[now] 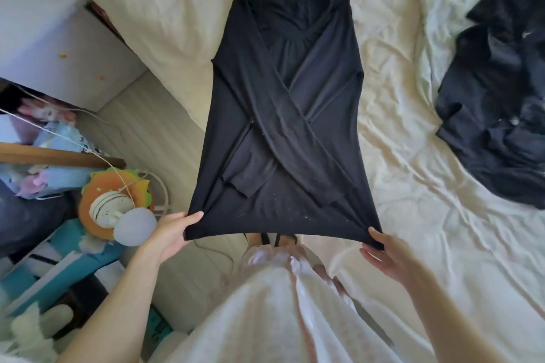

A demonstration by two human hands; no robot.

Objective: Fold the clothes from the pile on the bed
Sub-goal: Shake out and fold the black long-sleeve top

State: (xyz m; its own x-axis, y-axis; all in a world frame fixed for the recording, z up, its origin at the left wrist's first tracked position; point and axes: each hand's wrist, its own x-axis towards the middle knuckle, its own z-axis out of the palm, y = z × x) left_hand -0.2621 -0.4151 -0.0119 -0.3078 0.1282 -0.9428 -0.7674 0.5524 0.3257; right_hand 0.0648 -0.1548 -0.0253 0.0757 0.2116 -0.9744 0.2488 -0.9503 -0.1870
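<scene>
Plain black long-sleeved top (283,115) flecked with pale lint near its hem, on a cream bed sheet (413,186), beside a black and dark navy pile of clothes (498,91), with an orange and green round toy (118,186) at left.

Open sheet (383,127) (pile (501,97) rightward)

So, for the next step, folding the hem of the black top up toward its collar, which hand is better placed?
Neither alone. The left hand and right hand each pinch one hem corner of the black top, so both should probably lift together.
</scene>
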